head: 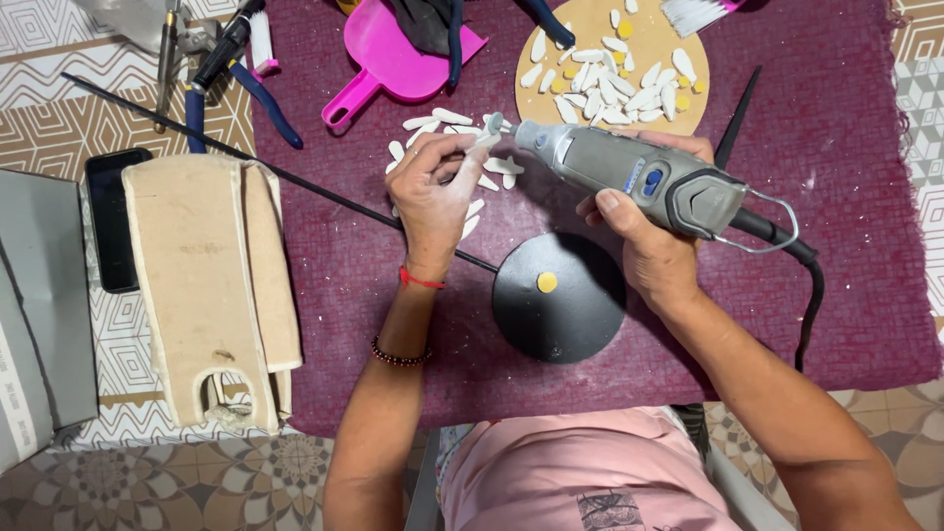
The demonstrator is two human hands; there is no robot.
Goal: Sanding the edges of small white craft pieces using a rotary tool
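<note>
1. Between the left hand (430, 190) fingertips, pinched shut: a white petal piece (484, 141), judged light, thin and brittle; best held by its edges.
2. Just right of it, the right hand (644, 241) wraps closed around a grey rotary tool (629, 177) (rigid, fairly heavy), tip touching the piece.
3. Below both hands: a black disc (560, 300).

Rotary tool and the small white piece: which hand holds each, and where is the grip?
The right hand grips the grey rotary tool around its body. The left hand pinches a small white piece at its fingertips against the tool's tip.
</note>
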